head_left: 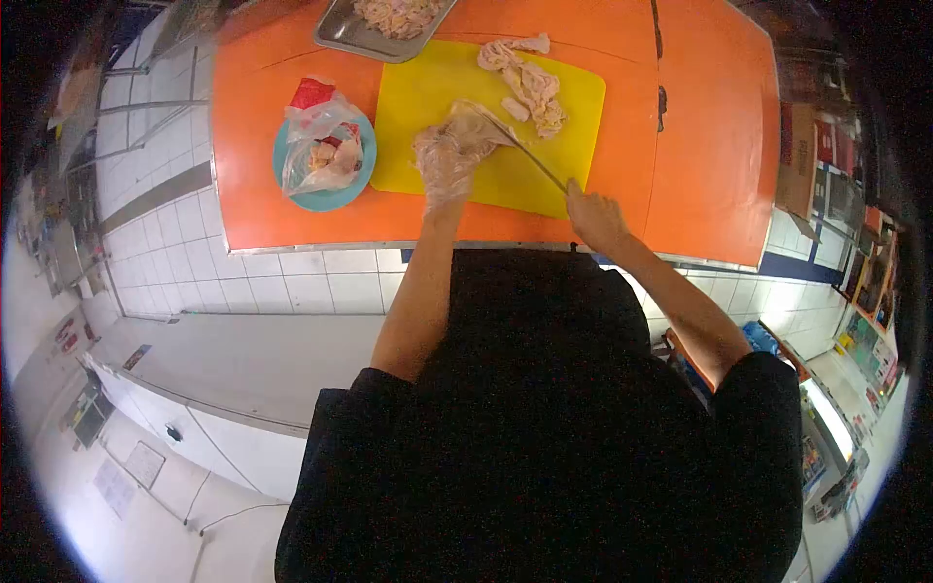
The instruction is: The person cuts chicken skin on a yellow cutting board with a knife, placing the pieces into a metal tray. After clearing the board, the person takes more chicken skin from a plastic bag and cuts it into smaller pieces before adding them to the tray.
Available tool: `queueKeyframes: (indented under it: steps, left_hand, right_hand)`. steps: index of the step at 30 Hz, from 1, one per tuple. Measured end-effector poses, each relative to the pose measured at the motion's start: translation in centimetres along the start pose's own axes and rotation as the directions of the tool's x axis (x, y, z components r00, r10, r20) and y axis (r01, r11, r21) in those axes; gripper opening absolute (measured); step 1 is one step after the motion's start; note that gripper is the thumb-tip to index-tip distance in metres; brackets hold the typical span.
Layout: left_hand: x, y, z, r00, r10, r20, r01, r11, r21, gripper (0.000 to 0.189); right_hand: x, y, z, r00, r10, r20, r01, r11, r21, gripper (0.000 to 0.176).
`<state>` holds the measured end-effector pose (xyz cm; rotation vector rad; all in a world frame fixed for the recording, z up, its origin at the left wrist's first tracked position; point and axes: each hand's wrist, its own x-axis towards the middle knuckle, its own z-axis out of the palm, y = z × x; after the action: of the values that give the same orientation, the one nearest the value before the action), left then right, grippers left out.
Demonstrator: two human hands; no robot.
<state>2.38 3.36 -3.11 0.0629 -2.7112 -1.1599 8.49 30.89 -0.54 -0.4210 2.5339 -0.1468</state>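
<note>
On a yellow cutting board (398, 107), my left hand (446, 163), in a clear plastic glove, is closed on a piece of raw meat (473, 128). My bare right hand (595, 216) grips a knife (540, 167) by its handle at the board's lower right edge. The blade points up and left, its tip at the meat beside my left hand. More raw meat pieces (530, 85) lie on the upper right part of the board.
Left of the board, a blue plate (324, 201) holds a plastic bag (309, 126) with meat pieces. A metal tray (342, 37) of cut meat stands at the top. All rest on an orange table (714, 146). A white counter (253, 360) stands at lower left.
</note>
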Motion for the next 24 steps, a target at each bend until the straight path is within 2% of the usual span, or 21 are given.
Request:
queueKeyframes:
  steps: [2,4,6,8,9,11,12,14,15,17,18,20,22,23,24]
  left_hand:
    - [-0.2,-1.2,0.8,0.999,0.046,0.025,-0.047,0.998,0.046,0.051]
    - [-0.5,-3.7,2.0,0.996,0.064,0.059,-0.069,0.994,0.089,0.052]
    - [-0.4,-4.2,1.9,0.992,0.082,0.098,-0.094,0.987,0.133,0.053]
    - [-0.6,-4.1,2.0,0.998,0.019,0.058,-0.026,0.992,0.123,0.06]
    - [-0.4,-2.6,0.8,0.998,0.022,0.056,-0.029,0.992,0.123,0.06]
    - [0.6,1.0,-2.1,0.957,-0.142,0.253,0.159,0.986,-0.048,0.072]
    - [0.6,0.6,-1.7,0.959,-0.142,0.244,0.157,0.986,-0.047,0.072]
    - [0.0,-0.7,-0.4,0.994,-0.063,0.093,0.042,0.977,0.21,0.067]
    - [-0.1,-1.3,-0.1,0.994,-0.057,0.091,0.037,0.977,0.208,0.067]
    - [0.2,-1.6,-0.4,0.992,0.055,0.112,-0.083,0.961,0.264,0.075]
    - [0.4,-1.0,-0.8,0.992,0.055,0.112,-0.083,0.96,0.267,0.075]
    - [0.8,0.5,-1.6,0.982,-0.043,0.186,0.012,0.986,0.164,0.078]
    - [0.3,-1.4,-0.6,0.987,0.017,0.159,-0.049,0.979,0.2,0.077]
    - [0.1,-2.4,0.2,0.988,0.071,0.14,-0.103,0.967,0.232,0.076]
    - [0.1,-2.5,0.2,0.987,0.088,0.133,-0.118,0.965,0.233,0.076]
  right_hand:
    - [0.1,0.5,0.0,0.999,-0.003,-0.04,0.001,0.999,-0.049,0.031]
    - [1.9,0.4,-1.7,0.999,0.007,-0.041,-0.006,0.999,0.037,0.024]
    - [2.8,0.1,-2.6,0.995,0.029,-0.095,-0.028,0.999,0.015,0.023]
    - [3.2,-0.3,-3.1,0.987,0.054,-0.15,-0.056,0.998,-0.008,0.023]
    - [2.9,-0.7,-3.2,0.977,0.059,-0.205,-0.052,0.998,0.041,0.022]
    - [2.3,-1.8,-3.5,0.964,0.056,-0.261,-0.035,0.996,0.083,0.021]
    - [2.1,-2.4,-3.8,0.972,0.06,-0.227,-0.039,0.995,0.095,0.022]
    - [2.2,-3.2,-4.0,0.978,0.066,-0.196,-0.046,0.993,0.107,0.023]
    - [2.5,-3.4,-3.7,0.986,0.038,-0.164,-0.018,0.993,0.118,0.025]
    - [3.5,-3.8,-3.2,0.991,0.008,-0.134,0.01,0.991,0.13,0.028]
    - [4.5,-4.0,-3.3,0.995,0.014,-0.103,-0.004,0.996,0.094,0.027]
    - [6.5,-4.9,-3.6,0.997,0.015,-0.076,-0.011,0.998,0.06,0.026]
    - [8.7,-6.1,-5.2,0.99,-0.004,-0.143,0.017,0.995,0.096,0.039]
    - [10.0,-6.4,-5.1,0.987,-0.003,-0.161,0.019,0.995,0.095,0.039]
    - [11.2,-6.8,-4.4,0.964,-0.051,-0.262,0.07,0.996,0.063,0.041]
